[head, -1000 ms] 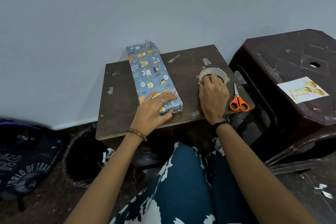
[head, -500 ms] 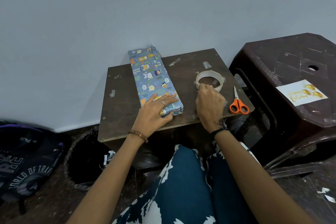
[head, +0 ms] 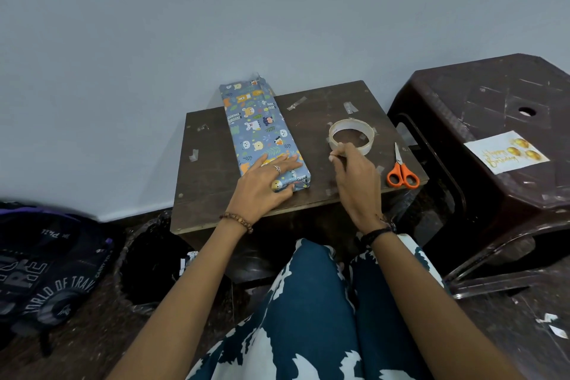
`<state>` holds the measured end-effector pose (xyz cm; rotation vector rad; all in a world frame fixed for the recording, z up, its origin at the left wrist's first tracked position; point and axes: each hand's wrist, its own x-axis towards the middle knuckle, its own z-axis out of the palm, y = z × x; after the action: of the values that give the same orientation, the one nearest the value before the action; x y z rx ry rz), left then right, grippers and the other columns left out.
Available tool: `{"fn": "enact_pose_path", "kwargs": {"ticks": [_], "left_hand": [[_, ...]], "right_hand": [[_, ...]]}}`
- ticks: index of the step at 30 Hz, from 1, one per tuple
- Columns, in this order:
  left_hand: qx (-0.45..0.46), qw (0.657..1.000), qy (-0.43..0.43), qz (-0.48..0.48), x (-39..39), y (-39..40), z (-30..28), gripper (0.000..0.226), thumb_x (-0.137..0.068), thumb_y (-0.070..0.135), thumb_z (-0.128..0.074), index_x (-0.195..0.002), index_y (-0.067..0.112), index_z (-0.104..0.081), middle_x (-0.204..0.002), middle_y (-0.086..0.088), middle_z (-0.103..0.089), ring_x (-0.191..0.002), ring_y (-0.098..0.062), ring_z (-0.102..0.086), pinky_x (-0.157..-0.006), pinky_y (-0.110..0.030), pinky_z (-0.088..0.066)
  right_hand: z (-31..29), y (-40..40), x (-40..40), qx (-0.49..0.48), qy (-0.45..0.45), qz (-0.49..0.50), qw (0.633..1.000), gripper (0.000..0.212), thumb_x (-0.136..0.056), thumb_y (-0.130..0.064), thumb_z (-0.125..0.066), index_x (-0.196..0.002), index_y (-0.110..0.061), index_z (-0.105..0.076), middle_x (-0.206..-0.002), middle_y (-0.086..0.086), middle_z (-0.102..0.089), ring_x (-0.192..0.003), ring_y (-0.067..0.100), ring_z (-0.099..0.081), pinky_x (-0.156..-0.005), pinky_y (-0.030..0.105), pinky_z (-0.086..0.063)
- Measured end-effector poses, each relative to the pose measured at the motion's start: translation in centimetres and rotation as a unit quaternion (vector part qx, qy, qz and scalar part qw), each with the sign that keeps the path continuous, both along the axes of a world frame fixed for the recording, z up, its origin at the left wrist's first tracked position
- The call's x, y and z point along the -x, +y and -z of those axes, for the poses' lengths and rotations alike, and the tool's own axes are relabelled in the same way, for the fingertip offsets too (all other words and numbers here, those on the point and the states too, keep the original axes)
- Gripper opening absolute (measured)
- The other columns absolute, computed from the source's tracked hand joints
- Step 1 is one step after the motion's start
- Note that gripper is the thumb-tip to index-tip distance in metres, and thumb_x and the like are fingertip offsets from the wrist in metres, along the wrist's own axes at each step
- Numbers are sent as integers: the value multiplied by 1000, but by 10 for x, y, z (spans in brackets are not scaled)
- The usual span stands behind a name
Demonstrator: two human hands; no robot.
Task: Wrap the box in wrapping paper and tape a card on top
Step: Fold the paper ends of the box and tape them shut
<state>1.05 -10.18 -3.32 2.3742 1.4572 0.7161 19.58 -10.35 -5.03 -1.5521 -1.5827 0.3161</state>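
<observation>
The box [head: 257, 126], wrapped in blue animal-print paper, lies lengthwise on the small dark table [head: 212, 191], its far end against the wall. My left hand [head: 265, 182] rests flat on the box's near end, fingers spread. My right hand [head: 354, 176] hovers just right of the box with thumb and fingertips pinched together, right in front of the clear tape roll [head: 351, 134]. I cannot see whether a tape piece is in the pinch. The white "Happy Birthday" card [head: 505, 153] lies on the brown plastic stool [head: 481, 95] to the right.
Orange-handled scissors [head: 402, 173] lie near the table's right edge. Several small tape bits stick to the tabletop. A dark backpack [head: 46, 268] and a black bin [head: 148, 265] sit on the floor at left. My patterned trouser legs are below the table.
My right hand came off the tape roll and drew back toward me, fingers now pinched. My left hand stayed on the box. The view tilted slightly.
</observation>
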Motion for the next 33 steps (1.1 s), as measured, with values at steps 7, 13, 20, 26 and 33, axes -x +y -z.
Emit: {"fn": "enact_pose_path", "kwargs": {"ticks": [7,13,20,26,33], "left_hand": [[7,1000,0,-8,-1,0,0,41,-84,18,-64,-124,25,-57,-135,10,-52,-129,-4,-41,-114,-23,-12],[22,1000,0,-11,-3,-2,-5,44,-81,16,-64,-124,25,-57,-136,10,-50,-131,-4,-40,-115,-23,-12],[26,999,2,-20,-3,-4,-8,44,-82,16,-64,-125,26,-57,-137,12,-49,-131,-2,-37,-116,-23,-10],[26,999,14,-33,-4,-6,-10,44,-84,20,-63,-126,28,-55,-137,15,-47,-123,10,-27,-114,-22,-11],[35,998,20,-41,-6,-10,-16,43,-85,18,-63,-126,27,-55,-138,13,-47,-130,3,-31,-108,-13,-7]], "right_hand": [[-7,-27,5,9,166,-138,976,9,-87,-7,-64,-89,-15,-64,-86,-8,-67,-82,3,-62,-76,21,-52],[0,-25,5,-48,-40,-191,980,11,-93,-17,-56,-101,-13,-62,-89,3,-63,-82,16,-62,-72,38,-51],[-4,-27,5,-5,-66,-212,975,58,-89,-10,-60,-126,-34,-23,-89,-10,-61,-83,16,-64,-72,30,-49],[-1,-24,4,-39,-92,-202,974,65,-87,-9,-63,-128,-33,-19,-92,-2,-67,-82,17,-65,-68,28,-48],[0,-23,11,-72,-123,-184,972,62,-86,-10,-63,-127,-29,-20,-91,0,-69,-82,21,-67,-60,32,-49]]}}
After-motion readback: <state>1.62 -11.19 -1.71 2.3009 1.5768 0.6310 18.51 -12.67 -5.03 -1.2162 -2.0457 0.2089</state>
